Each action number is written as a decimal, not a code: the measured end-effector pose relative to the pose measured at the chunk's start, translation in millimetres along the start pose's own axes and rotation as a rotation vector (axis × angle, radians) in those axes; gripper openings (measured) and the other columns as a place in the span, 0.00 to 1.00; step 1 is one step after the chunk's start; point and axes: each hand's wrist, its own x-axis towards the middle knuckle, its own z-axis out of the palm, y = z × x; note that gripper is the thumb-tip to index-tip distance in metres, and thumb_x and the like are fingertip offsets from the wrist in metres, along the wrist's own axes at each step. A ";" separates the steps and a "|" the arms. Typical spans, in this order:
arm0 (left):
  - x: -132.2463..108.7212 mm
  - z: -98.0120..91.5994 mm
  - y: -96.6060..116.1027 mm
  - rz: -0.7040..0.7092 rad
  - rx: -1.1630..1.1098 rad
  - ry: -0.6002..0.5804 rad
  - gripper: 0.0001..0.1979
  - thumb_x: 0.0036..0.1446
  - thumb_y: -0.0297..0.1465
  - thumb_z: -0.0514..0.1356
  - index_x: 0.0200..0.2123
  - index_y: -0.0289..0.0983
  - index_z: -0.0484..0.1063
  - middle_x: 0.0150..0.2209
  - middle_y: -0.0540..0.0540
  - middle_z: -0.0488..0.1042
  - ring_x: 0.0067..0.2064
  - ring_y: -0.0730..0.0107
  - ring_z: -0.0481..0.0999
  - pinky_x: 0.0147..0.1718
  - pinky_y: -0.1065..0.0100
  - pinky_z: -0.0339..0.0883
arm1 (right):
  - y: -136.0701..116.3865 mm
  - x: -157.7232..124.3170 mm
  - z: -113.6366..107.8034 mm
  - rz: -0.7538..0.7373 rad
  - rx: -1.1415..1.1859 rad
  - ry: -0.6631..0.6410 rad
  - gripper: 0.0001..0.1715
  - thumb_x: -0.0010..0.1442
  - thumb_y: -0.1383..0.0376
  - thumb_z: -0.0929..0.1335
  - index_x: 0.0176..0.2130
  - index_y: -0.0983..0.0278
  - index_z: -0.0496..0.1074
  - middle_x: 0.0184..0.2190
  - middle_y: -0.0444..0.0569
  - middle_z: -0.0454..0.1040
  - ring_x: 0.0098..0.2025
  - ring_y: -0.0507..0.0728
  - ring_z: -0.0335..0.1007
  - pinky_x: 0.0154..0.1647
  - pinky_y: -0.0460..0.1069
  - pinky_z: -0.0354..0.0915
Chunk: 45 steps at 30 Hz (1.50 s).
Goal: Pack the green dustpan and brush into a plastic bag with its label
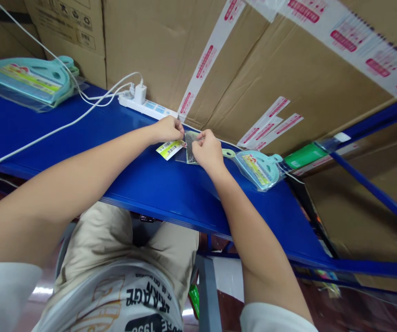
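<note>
Right hand (208,151), left hand (167,129): bag (189,148) lengthwise away

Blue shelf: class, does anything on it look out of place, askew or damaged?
Nothing looks damaged or spilled. A white cable trails loose from the power strip and droops over the front edge of the blue shelf. The left hand and right hand pinch a small clear bag.

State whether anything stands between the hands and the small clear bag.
Nothing visible does: the left hand and right hand both pinch the clear bag near its top, over the blue table.
</note>
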 end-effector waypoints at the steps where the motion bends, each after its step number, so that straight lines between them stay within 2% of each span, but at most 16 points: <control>1: 0.7 -0.4 -1.4 0.006 0.007 -0.017 0.09 0.43 0.20 0.63 0.30 0.36 0.79 0.26 0.49 0.76 0.34 0.65 0.80 0.39 0.64 0.74 | 0.1 0.1 0.1 -0.006 0.009 -0.001 0.13 0.59 0.69 0.65 0.44 0.61 0.71 0.34 0.49 0.79 0.44 0.63 0.77 0.48 0.55 0.67; 5: 2.0 1.5 -5.6 0.084 -0.020 -0.079 0.11 0.42 0.22 0.64 0.31 0.37 0.80 0.29 0.48 0.80 0.36 0.65 0.81 0.40 0.64 0.74 | -0.3 0.6 0.3 0.001 0.043 -0.010 0.12 0.59 0.69 0.65 0.44 0.60 0.70 0.35 0.49 0.79 0.43 0.63 0.77 0.47 0.55 0.68; 9: -0.3 4.5 -4.6 0.132 -0.051 -0.104 0.14 0.43 0.21 0.63 0.35 0.36 0.80 0.35 0.46 0.83 0.41 0.65 0.83 0.47 0.62 0.75 | -0.2 1.7 0.4 0.020 0.060 -0.022 0.11 0.59 0.70 0.65 0.43 0.60 0.69 0.36 0.50 0.80 0.43 0.62 0.77 0.47 0.54 0.68; 13: -1.2 8.9 -3.8 0.130 -0.071 -0.081 0.16 0.44 0.17 0.62 0.37 0.36 0.78 0.40 0.46 0.83 0.44 0.67 0.82 0.49 0.64 0.75 | 4.5 4.4 3.2 -0.022 0.086 -0.014 0.09 0.59 0.69 0.65 0.40 0.58 0.68 0.35 0.48 0.79 0.41 0.62 0.77 0.46 0.54 0.69; 16: 0.2 16.3 -4.4 0.139 -0.090 -0.019 0.15 0.47 0.16 0.63 0.39 0.35 0.77 0.44 0.43 0.83 0.47 0.66 0.82 0.51 0.64 0.75 | 5.1 4.4 5.4 -0.018 0.099 -0.006 0.07 0.59 0.68 0.66 0.39 0.57 0.67 0.33 0.46 0.79 0.39 0.61 0.76 0.44 0.54 0.69; 19: 1.0 25.4 -3.3 0.113 -0.103 0.042 0.19 0.53 0.18 0.65 0.49 0.33 0.75 0.52 0.38 0.81 0.52 0.64 0.81 0.53 0.63 0.74 | 1.4 3.0 3.9 -0.003 0.086 -0.009 0.07 0.59 0.69 0.66 0.39 0.58 0.67 0.34 0.47 0.79 0.39 0.61 0.76 0.45 0.54 0.69; 22: 0.6 29.7 -1.5 0.063 -0.059 0.046 0.27 0.57 0.21 0.64 0.60 0.32 0.68 0.59 0.34 0.78 0.56 0.61 0.80 0.55 0.62 0.73 | 1.3 4.4 -5.0 0.002 0.036 0.010 0.06 0.60 0.68 0.65 0.40 0.59 0.69 0.38 0.50 0.81 0.42 0.62 0.76 0.49 0.55 0.69; 25: -0.9 25.0 -2.0 0.028 -0.001 0.033 0.31 0.54 0.21 0.65 0.62 0.35 0.66 0.60 0.35 0.77 0.56 0.57 0.80 0.55 0.61 0.74 | 15.0 12.0 -21.7 0.022 -0.060 0.074 0.07 0.65 0.65 0.64 0.39 0.60 0.71 0.41 0.55 0.81 0.47 0.65 0.76 0.52 0.58 0.69; 31: -8.3 10.4 1.4 -0.034 0.052 -0.029 0.34 0.50 0.18 0.67 0.61 0.36 0.67 0.58 0.37 0.79 0.52 0.57 0.83 0.46 0.65 0.75 | 75.2 35.4 -49.7 0.194 -0.268 0.154 0.08 0.62 0.66 0.66 0.38 0.62 0.77 0.45 0.64 0.82 0.52 0.71 0.77 0.55 0.61 0.69; 33: -11.1 10.6 6.5 -0.054 0.065 -0.054 0.34 0.51 0.17 0.67 0.61 0.34 0.67 0.59 0.35 0.78 0.52 0.57 0.82 0.47 0.64 0.75 | 89.7 40.2 -50.0 0.220 -0.293 0.124 0.09 0.63 0.65 0.67 0.39 0.63 0.79 0.46 0.65 0.83 0.52 0.71 0.78 0.55 0.60 0.70; 36: -13.2 13.7 13.0 -0.088 0.042 -0.062 0.32 0.53 0.15 0.65 0.61 0.33 0.68 0.60 0.34 0.78 0.53 0.57 0.82 0.47 0.63 0.75 | 96.7 43.1 -43.5 0.212 -0.300 -0.010 0.13 0.68 0.62 0.66 0.39 0.64 0.80 0.47 0.66 0.84 0.54 0.71 0.80 0.55 0.58 0.70; 39: -11.8 16.1 13.5 -0.110 -0.007 -0.016 0.29 0.54 0.15 0.64 0.60 0.34 0.69 0.59 0.37 0.79 0.53 0.59 0.82 0.49 0.65 0.75 | 92.3 42.6 -35.7 0.163 -0.300 -0.134 0.20 0.72 0.59 0.64 0.37 0.64 0.81 0.50 0.67 0.84 0.56 0.70 0.80 0.55 0.56 0.69; 45: -2.5 18.0 2.0 -0.078 -0.102 0.098 0.24 0.53 0.16 0.67 0.52 0.35 0.73 0.55 0.39 0.80 0.53 0.59 0.82 0.52 0.62 0.78 | 78.9 38.3 -31.3 0.136 -0.321 -0.205 0.27 0.77 0.59 0.61 0.40 0.66 0.85 0.52 0.67 0.84 0.59 0.70 0.81 0.56 0.55 0.70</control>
